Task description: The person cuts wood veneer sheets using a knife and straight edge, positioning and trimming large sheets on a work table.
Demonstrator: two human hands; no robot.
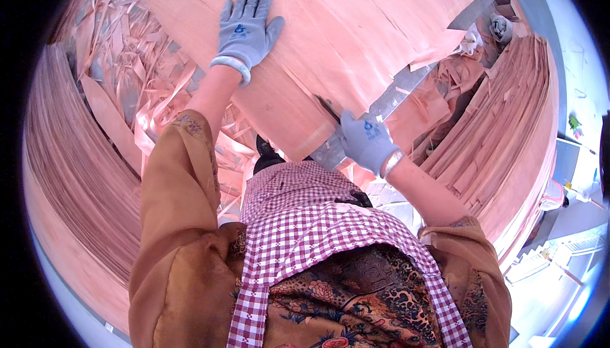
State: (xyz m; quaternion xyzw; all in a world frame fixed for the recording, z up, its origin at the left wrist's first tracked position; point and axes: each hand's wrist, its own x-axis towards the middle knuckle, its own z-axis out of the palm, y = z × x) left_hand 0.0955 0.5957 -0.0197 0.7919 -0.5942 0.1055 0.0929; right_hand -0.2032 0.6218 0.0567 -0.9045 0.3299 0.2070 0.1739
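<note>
A wide, thin sheet of pinkish wood veneer (324, 36) lies in front of me, one corner reaching toward my apron. My left hand (246, 33), in a grey-blue work glove, rests flat on it with the fingers stretched out. Lower and to the right, my right hand (368, 141) wears a matching glove and is closed around a knife. The knife's dark, narrow blade (328, 108) points up and left over the near part of the sheet, close to its right edge. The knife's handle is hidden inside my fist.
Under the veneer, a grey work surface (401, 88) shows along the right edge. Tall veneer stacks stand at the left (73, 163) and right (499, 125). Loose veneer strips (121, 62) are heaped at the far left, and torn pieces (438, 94) lie beside the right stack.
</note>
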